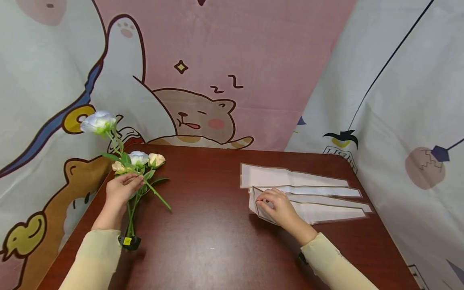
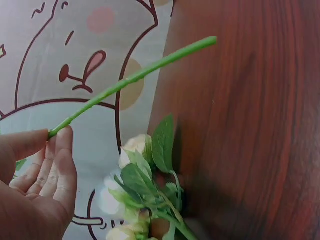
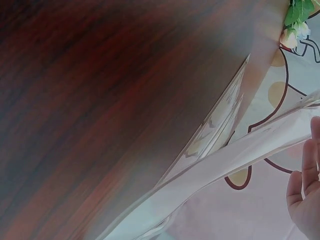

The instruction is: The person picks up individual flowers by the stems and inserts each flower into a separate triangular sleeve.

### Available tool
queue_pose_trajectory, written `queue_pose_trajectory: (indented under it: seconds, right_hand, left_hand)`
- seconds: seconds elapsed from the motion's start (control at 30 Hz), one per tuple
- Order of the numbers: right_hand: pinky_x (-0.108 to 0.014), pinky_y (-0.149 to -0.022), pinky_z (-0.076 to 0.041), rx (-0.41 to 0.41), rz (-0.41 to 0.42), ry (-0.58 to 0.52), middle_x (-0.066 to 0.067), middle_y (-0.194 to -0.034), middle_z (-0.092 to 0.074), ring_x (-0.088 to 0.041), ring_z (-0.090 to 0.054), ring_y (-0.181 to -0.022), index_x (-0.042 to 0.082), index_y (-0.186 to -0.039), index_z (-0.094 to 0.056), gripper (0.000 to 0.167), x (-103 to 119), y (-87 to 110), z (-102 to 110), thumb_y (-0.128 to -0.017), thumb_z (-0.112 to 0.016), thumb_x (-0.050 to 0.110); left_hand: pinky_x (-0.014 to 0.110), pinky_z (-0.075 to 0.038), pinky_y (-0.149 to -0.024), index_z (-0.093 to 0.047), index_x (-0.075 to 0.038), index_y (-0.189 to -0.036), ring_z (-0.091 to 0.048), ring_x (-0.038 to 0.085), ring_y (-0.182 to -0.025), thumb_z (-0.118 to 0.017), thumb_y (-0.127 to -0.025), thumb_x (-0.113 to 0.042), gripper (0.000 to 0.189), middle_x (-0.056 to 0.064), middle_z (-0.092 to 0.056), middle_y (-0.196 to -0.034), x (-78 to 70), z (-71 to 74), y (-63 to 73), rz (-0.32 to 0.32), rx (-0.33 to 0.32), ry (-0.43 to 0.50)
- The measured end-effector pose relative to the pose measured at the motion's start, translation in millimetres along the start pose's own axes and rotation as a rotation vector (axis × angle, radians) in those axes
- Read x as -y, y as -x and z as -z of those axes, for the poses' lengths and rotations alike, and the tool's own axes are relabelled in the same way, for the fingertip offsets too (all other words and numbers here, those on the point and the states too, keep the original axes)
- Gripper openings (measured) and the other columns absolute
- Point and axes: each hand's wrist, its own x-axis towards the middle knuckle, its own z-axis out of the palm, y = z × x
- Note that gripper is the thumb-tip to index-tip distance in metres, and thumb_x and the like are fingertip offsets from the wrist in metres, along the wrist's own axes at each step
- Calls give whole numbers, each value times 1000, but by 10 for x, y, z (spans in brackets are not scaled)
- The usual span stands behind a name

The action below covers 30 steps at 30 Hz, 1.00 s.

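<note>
At the table's left side my left hand pinches the green stem of an artificial flower between thumb and fingertips. The flower's pale blue-white bloom stands up beyond the hand, while the bare stem end points down to the right. Behind and below that hand are more artificial flowers, among them a bluish-white bloom and a peach rose. On the right, my right hand pinches the left end of a whitish wrapping sleeve with thumb and fingers, and that end is raised.
Another flat, brown-edged wrapping sleeve lies behind the one in hand on the dark red wooden table. Cartoon-printed fabric hangs along the table's back and sides. A small black object with a yellow mark is at the left wrist.
</note>
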Motion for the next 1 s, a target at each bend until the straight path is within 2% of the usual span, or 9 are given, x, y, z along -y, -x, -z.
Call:
queue_pose_trajectory:
  seconds: [0.1,0.23,0.4,0.57,0.73,0.87,1.0]
  right_hand:
    - [-25,-69,-45,-2,2,-5,6,-84,-68,-10,-55,-76,15,-83,-70,10,3,-4,-2,-78,-75,8]
    - [-25,-68,-45,-3,1,-5,6,-84,-68,-11,-55,-76,15,-83,-71,10,6,-7,-2,-78,-75,8]
    - [-27,-70,-45,1,-6,8,7,-84,-67,-11,-56,-77,16,-84,-71,8,20,-24,3,-79,-74,10]
    - [-30,-71,-46,3,-12,11,7,-84,-67,-10,-56,-79,16,-85,-71,8,42,-49,6,-79,-74,11]
    - [-29,-70,-46,4,-20,9,8,-83,-67,-10,-56,-79,16,-84,-71,8,54,-58,0,-78,-75,12]
    - [-29,-70,-46,2,-25,5,8,-83,-67,-9,-55,-78,16,-84,-71,8,57,-56,-14,-78,-76,13]
    - [-28,-69,-45,-3,-25,-5,7,-83,-67,-10,-56,-77,15,-84,-71,7,70,-62,-28,-79,-75,13]
  left_hand:
    - [15,-55,-65,-54,1,-106,-67,1,-67,-68,-86,-10,26,-12,-68,-75,-33,-75,39,-22,-7,81]
    - [15,-55,-67,-54,2,-109,-67,2,-70,-69,-86,-16,32,-11,-67,-77,-66,-183,98,-40,-16,89]
    - [15,-55,-69,-58,1,-102,-68,4,-73,-69,-85,-17,27,-8,-69,-80,-60,-306,143,-75,-27,105]
    - [16,-55,-68,-63,-5,-92,-69,6,-72,-72,-83,-17,18,-8,-70,-75,-33,-432,189,-96,-83,130]
    - [16,-56,-67,-63,-2,-91,-69,7,-68,-73,-82,-11,16,-6,-71,-73,-5,-565,224,-117,-117,186]
    - [18,-56,-67,-64,2,-94,-69,9,-69,-72,-82,-9,18,-6,-71,-73,34,-652,254,-150,-107,174]
    - [22,-57,-67,-63,5,-94,-69,13,-69,-72,-82,-6,18,-2,-70,-73,71,-749,302,-220,-91,196]
